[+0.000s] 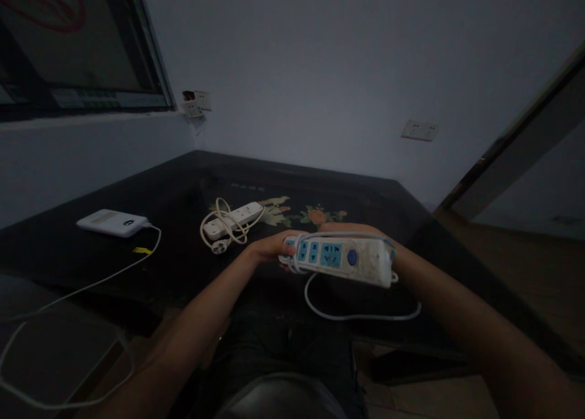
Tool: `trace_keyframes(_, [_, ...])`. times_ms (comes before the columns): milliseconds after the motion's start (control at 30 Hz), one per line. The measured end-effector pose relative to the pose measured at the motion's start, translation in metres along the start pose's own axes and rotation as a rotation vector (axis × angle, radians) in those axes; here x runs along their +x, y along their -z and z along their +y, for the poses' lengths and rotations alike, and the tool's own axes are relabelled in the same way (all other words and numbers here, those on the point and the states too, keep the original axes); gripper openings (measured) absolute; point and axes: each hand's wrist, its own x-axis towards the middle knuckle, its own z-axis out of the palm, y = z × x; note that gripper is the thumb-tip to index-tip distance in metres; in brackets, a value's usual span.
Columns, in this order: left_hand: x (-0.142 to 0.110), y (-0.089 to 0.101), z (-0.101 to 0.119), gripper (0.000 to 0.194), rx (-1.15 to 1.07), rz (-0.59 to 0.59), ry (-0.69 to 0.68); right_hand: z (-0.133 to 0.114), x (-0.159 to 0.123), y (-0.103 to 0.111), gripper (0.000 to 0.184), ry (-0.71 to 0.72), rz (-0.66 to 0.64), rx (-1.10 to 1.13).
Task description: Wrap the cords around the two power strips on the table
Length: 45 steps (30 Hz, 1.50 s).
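A white power strip (pixel 368 260) with blue sockets and a round blue button is held tilted above the table's front part. My left hand (pixel 273 248) is closed around its left end, thumb over the front face. White cord (pixel 299 254) is wound around that end, and a loose loop of it (pixel 356 316) hangs below the strip. Behind the strip's upper edge lies my right hand (pixel 351 228); its fingers are hidden, so I cannot see what they grip. A second white power strip (pixel 242 217), with its cord and plug bundled on it, rests on the table beyond my left hand.
The dark table (pixel 164 181) has a printed flower pattern (pixel 316 215). At left lies a white device (pixel 112 222) with a white cable (pixel 98 281) running off the front edge. Wall sockets (pixel 419 130) are on the back wall, and loose ones (pixel 194 107) hang near the window (pixel 82 47).
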Motion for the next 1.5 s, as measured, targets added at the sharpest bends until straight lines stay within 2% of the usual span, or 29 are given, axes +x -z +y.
trace_keyframes(100, [0.000,-0.003,0.004,0.062,0.182,-0.068,-0.011,-0.010,0.009,0.021,0.021,0.081,-0.335,-0.145])
trace_keyframes(167, [0.003,-0.005,0.005,0.054,0.274,-0.066,-0.024,-0.017,0.014,0.033,0.025,0.111,-0.411,-0.304])
trace_keyframes(267, [0.007,-0.005,0.004,0.047,0.339,-0.016,-0.046,-0.022,0.017,0.042,0.026,0.080,-0.349,-0.489])
trace_keyframes(467, [0.011,-0.001,-0.004,0.050,0.447,0.048,-0.033,-0.034,0.015,0.034,0.033,0.005,-0.186,-0.637])
trace_keyframes(633, [0.013,-0.001,-0.006,0.071,0.608,0.190,-0.068,-0.061,0.008,0.029,0.031,-0.071,-0.078,-0.713])
trace_keyframes(800, [0.018,-0.002,-0.004,0.061,0.718,0.304,-0.150,-0.089,-0.003,0.031,0.025,-0.105,0.048,-0.771])
trace_keyframes(1000, [0.022,0.008,-0.008,0.055,0.796,0.575,-0.252,-0.093,-0.011,0.033,0.031,-0.125,0.055,-0.699])
trace_keyframes(1167, [0.025,0.016,-0.010,0.054,0.783,0.708,-0.320,-0.078,-0.019,0.027,0.029,-0.048,-0.021,-0.594])
trace_keyframes(1233, [0.026,0.018,-0.010,0.053,0.737,0.765,-0.335,-0.071,-0.023,0.022,0.029,-0.032,-0.011,-0.532])
trace_keyframes(1300, [0.027,0.018,-0.009,0.053,0.660,0.787,-0.320,-0.064,-0.027,0.014,0.029,-0.067,0.020,-0.444])
trace_keyframes(1400, [0.028,0.016,-0.010,0.051,0.537,0.761,-0.307,-0.052,-0.031,0.000,0.029,-0.112,0.065,-0.258])
trace_keyframes(1500, [0.029,0.012,-0.011,0.048,0.447,0.754,-0.314,-0.042,-0.032,-0.015,0.027,-0.102,0.124,-0.071])
